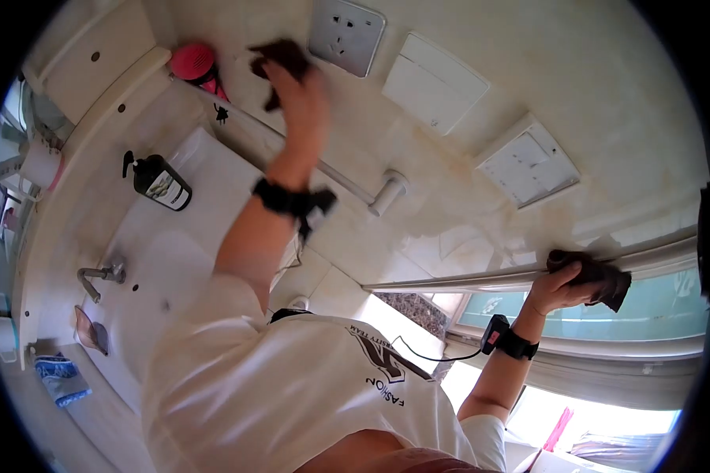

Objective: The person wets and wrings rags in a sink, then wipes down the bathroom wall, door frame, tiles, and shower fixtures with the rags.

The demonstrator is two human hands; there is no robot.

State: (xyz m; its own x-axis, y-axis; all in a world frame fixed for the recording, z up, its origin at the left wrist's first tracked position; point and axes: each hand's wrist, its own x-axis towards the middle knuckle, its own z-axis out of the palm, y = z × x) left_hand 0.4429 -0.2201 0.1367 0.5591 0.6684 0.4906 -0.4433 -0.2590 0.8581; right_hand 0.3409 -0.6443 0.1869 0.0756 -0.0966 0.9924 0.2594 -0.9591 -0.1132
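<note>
At the upper middle, my left hand (293,93) is closed on a dark brown cloth (285,57) against the light tiled wall (450,236), between a pink hair dryer (193,63) and a metal-framed socket (345,35). The hand is slightly blurred. Over on the right, my right hand (556,290) grips another dark brown cloth (596,277), at the pale door or window frame (489,280). Its thumb lies across the cloth. Each wrist wears a black strap with a small device.
A towel bar (347,186) juts from the wall below my left hand. White switch plates (528,160) are on the wall. At the left are a sink (173,260), a faucet (101,276), a black pump bottle (162,183), a shelf (106,102) and a blue packet (61,380).
</note>
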